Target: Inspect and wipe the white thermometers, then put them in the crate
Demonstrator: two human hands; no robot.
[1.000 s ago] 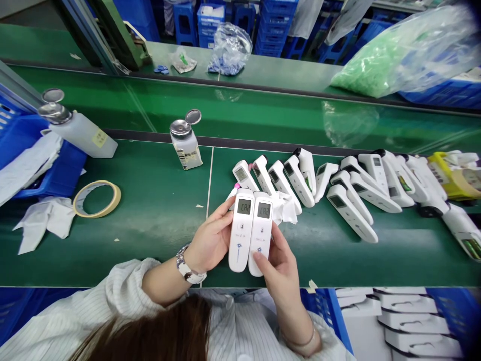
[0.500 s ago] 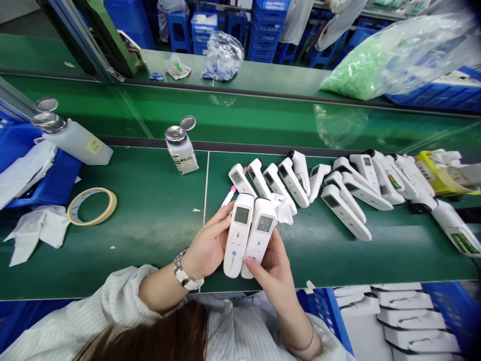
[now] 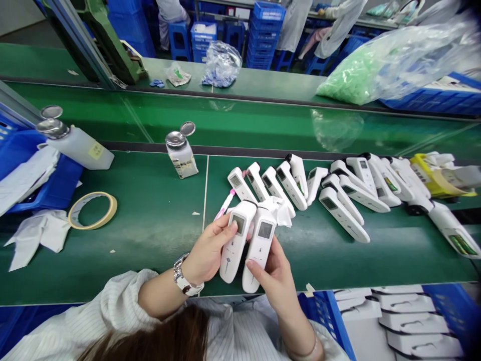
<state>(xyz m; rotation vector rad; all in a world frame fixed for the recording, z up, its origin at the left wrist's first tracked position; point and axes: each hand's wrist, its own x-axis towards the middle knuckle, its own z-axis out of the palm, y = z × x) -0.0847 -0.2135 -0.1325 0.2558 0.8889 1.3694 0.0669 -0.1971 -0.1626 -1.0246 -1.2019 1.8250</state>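
My left hand (image 3: pixel 210 246) is closed on a white infrared thermometer (image 3: pixel 233 255), its thumb lying by the small grey screen. In my right hand (image 3: pixel 273 268) is a second white infrared thermometer (image 3: pixel 259 250), gripped along its handle with the thumb on the front. Both stand side by side over the near edge of the bench, screens facing me, tops close and lower ends apart. Just beyond them lie a crumpled white cloth (image 3: pixel 282 210) and a white-and-pink pen-like stick (image 3: pixel 224 204). Several more thermometers (image 3: pixel 291 185) rest in a row behind.
More thermometers (image 3: pixel 343 214) lie to the right, before a yellow bin (image 3: pixel 432 175). A pump bottle (image 3: pixel 181 155), a tape roll (image 3: pixel 93 210) and a larger bottle (image 3: pixel 80 147) stand or lie to the left. Below the bench edge, a blue crate (image 3: pixel 340 326) holds several thermometers.
The left thermometer has tilted, its lower end swinging left away from the other. My left thumb has come onto its front. The right thermometer has dropped slightly towards me.
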